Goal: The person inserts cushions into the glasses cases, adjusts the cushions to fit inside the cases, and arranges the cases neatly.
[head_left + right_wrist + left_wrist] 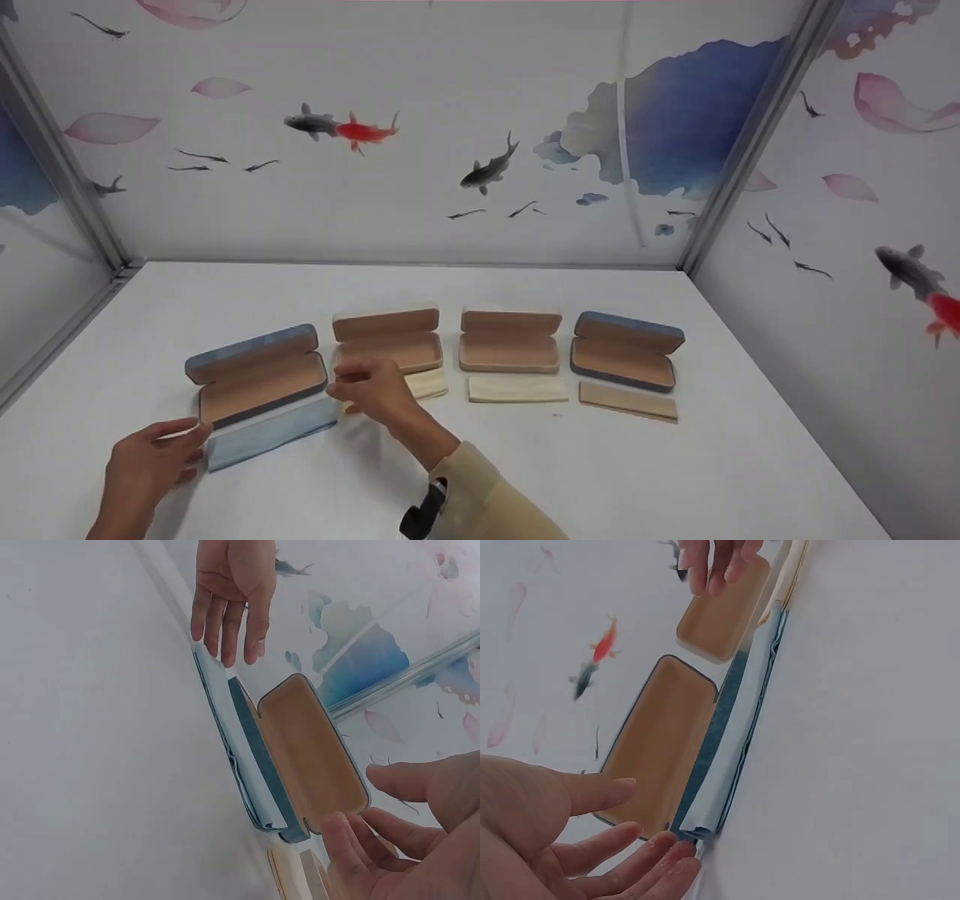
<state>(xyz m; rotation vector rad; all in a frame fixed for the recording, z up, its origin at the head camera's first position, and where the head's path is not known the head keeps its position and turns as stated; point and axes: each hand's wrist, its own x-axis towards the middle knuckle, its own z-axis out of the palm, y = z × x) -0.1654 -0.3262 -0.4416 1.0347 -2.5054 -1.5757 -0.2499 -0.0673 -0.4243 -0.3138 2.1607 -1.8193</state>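
Note:
An open blue glasses case (262,386) with a tan lining lies on the left of the white table. In front of it a folded light-blue cloth (274,436) lies lengthwise. My left hand (150,463) is beside the left ends of case and cloth, its fingers loosely bent and holding nothing. Over at the case's right end hovers my right hand (379,390), relaxed, nothing in its grasp. It partly covers an open cream glasses case (397,346) and the folded cream cloth (429,384) before it. The left wrist view shows the thumb overlapping the case's lid (660,742).
Farther right stand another open cream case (510,354) with a cream cloth (517,389) in front, then a dark-blue case (626,364) with a tan cloth (628,403). Printed panels (420,217) wall the table at the back and sides.

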